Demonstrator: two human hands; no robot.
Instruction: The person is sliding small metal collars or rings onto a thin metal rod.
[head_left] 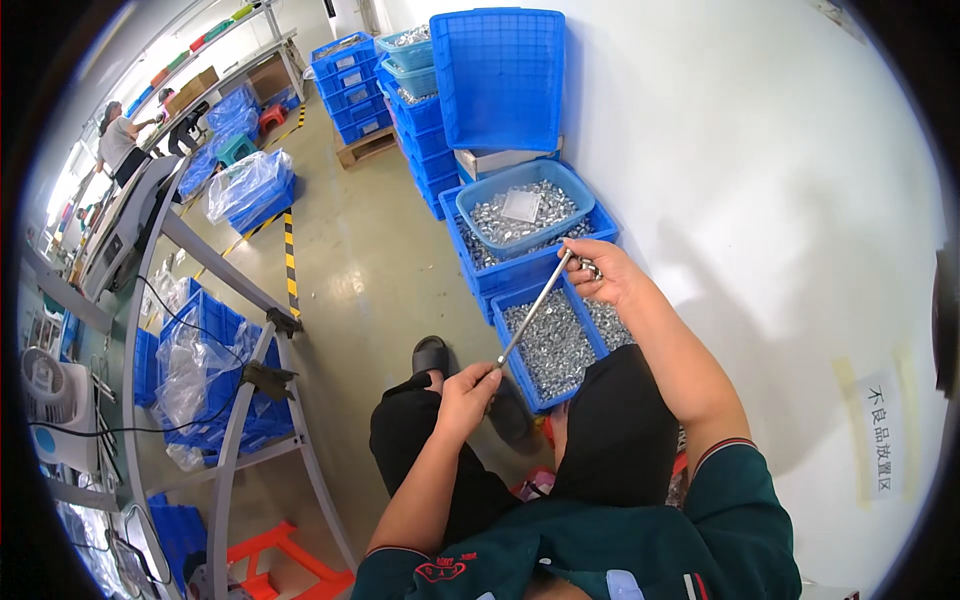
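A long thin metal rod (533,308) slants between my two hands above the bins. My left hand (468,402) is closed round its lower end, over my lap. At the upper end, my right hand (608,275) pinches the rod and also has a few small shiny metal fittings (588,268) at its fingers. Under the rod, a blue bin (524,384) is filled with small silver metal parts (555,350). Just beyond my right hand stands a light blue basin (583,200) of similar larger parts, with a clear flat piece (521,206) on top.
Stacked blue crates (430,150) and an upright blue crate (500,80) line the white wall. A grey metal-framed bench (232,450) is at my left, with plastic-wrapped crates (215,370) beneath. An orange stool (290,550) lies lower left. A person (122,150) stands far left.
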